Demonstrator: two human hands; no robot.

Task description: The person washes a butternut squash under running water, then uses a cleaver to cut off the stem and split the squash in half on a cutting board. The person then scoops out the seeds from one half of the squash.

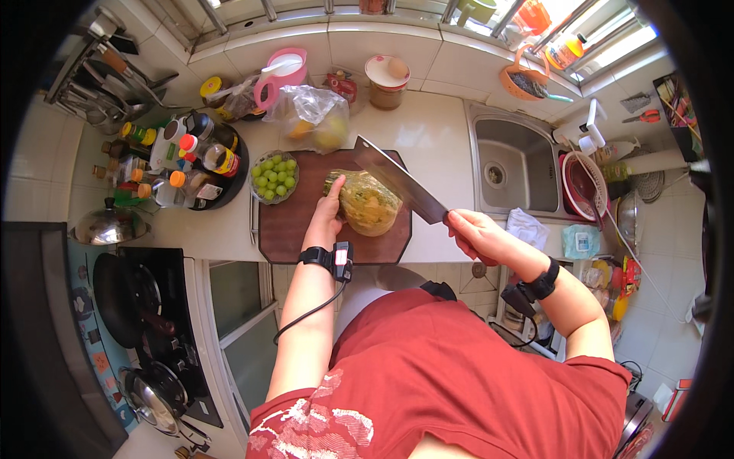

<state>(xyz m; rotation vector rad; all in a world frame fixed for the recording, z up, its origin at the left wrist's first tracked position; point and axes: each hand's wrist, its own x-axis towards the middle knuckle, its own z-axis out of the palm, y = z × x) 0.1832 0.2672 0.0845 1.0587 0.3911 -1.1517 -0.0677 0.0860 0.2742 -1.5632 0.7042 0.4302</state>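
Note:
A mottled green-and-orange pumpkin (370, 209) lies on a dark brown cutting board (298, 229). My left hand (331, 206) grips its left end, thumb on top. My right hand (473, 232) holds a cleaver (401, 181) by the handle, which the fingers hide. The broad blade slants up and to the left, its far end above the pumpkin's upper right side; whether it touches the skin I cannot tell. Beside the pumpkin, at the board's left edge, stands a clear bowl of green grapes (274, 177).
Behind the board sit a plastic bag of fruit (321, 123), a pink jug (284, 66) and a jar topped with an egg (387, 80). Bottles crowd a round tray (229, 192) on the left, near a stove (172, 344). To the right are a steel sink (519, 163) and a white cloth (524, 229).

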